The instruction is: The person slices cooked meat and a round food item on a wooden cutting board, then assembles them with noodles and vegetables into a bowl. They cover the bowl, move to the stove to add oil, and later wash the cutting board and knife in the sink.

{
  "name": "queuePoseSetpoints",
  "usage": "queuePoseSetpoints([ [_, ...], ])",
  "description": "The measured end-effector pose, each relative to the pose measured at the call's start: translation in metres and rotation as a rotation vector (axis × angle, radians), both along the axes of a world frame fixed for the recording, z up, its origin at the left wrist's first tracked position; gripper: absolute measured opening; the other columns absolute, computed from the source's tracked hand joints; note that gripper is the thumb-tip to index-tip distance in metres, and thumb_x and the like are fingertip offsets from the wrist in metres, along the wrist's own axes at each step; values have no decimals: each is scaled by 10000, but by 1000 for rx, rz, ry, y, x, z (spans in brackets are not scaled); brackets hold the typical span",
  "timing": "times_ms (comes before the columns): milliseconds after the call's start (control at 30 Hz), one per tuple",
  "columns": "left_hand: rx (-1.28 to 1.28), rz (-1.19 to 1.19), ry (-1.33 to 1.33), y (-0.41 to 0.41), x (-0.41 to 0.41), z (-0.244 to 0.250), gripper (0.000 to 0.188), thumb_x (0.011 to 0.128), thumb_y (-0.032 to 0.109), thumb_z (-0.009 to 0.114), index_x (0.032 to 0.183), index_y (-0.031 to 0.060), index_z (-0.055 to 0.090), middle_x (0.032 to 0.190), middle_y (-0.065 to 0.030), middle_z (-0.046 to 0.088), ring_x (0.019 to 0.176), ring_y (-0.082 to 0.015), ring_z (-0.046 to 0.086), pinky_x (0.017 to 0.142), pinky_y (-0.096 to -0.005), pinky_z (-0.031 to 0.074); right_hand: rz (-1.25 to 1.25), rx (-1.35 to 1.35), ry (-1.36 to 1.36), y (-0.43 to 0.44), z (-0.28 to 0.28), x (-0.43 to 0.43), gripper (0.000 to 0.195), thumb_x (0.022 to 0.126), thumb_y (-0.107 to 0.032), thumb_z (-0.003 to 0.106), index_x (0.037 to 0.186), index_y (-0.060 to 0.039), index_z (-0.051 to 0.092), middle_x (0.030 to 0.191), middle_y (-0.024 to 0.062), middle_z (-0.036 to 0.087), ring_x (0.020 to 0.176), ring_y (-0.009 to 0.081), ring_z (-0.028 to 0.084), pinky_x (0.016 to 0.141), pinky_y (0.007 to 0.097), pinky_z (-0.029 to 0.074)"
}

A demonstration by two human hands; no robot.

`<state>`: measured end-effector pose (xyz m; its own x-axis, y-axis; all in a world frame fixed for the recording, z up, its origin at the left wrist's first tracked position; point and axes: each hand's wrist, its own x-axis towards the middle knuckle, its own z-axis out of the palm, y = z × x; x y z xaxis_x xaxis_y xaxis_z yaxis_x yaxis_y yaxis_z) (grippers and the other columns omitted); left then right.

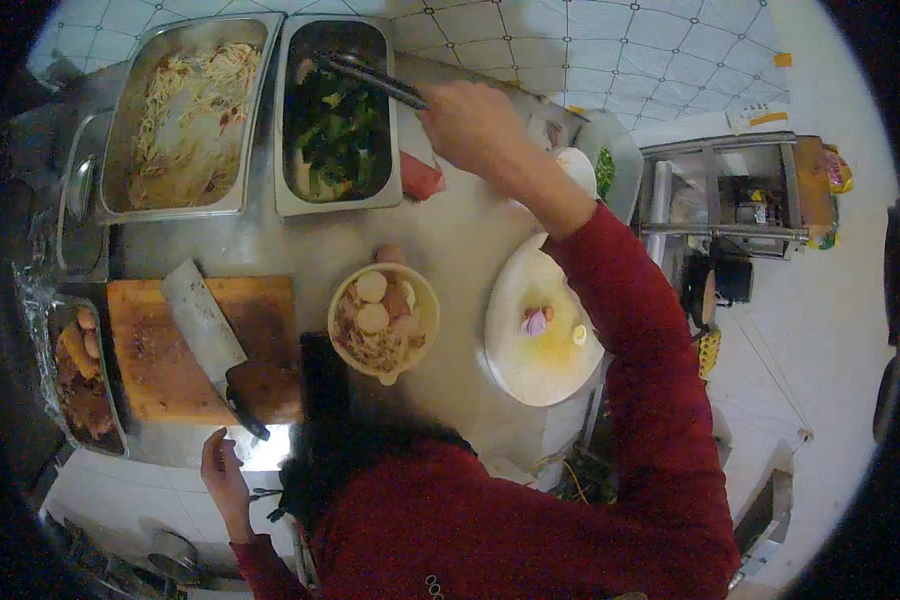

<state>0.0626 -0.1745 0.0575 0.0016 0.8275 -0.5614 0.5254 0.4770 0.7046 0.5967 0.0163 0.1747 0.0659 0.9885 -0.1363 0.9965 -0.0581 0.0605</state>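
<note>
My right hand [469,127] grips a long dark utensil [379,79], perhaps tongs. Its far end reaches into a deep steel pan [337,207] of cooked leafy greens [334,135], where it is hard to make out. Empty, with fingers loosely bent and apart, my left hand [221,461] hangs by the table's front edge. Just above it lies a cleaver [204,319], slanted across a wooden cutting board [139,360] with its handle towards me. Between the board and a white oval plate stands a pale round bowl [434,319] holding noodles, shredded meat and egg pieces.
Bits of food lie on the white oval plate [517,367]. A wide steel pan [184,211] of noodles stands at the back left. A tray of meat [86,386] with plastic wrap sits left of the board. Chopped green herbs [604,172] are at back right, near a metal rack [720,229].
</note>
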Motion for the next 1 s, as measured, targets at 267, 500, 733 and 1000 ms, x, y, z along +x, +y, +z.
queuePoseSetpoints([
  [267,11,-12,74,35,40,15,235,975,108,555,1170,11,644,963,-37,642,741,-82,520,634,-240,455,210,-230,-139,10,72,20,189,873,-186,614,968,-32,668,775,184,674,748,392,663,686,485,531],
  [500,-48,-107,94,67,77,13,218,960,58,546,1156,4,622,943,-32,632,763,-90,522,663,-245,439,508,-373,49,7,83,3,112,744,-100,632,730,3,675,711,156,667,686,352,673,599,421,529],
  [733,19,-158,113,52,68,10,200,971,75,543,1133,-4,631,1016,-57,657,785,-106,557,662,-253,458,432,-416,-11,-17,85,7,97,772,-50,615,857,-11,639,713,118,622,703,309,661,610,399,514],
  [1000,56,-196,134,38,68,21,258,995,152,558,1188,-3,632,928,-41,633,723,-82,505,662,-246,434,-52,-285,194,-167,151,19,520,793,-42,677,1307,-59,600,836,154,647,643,322,622,579,400,472],
])
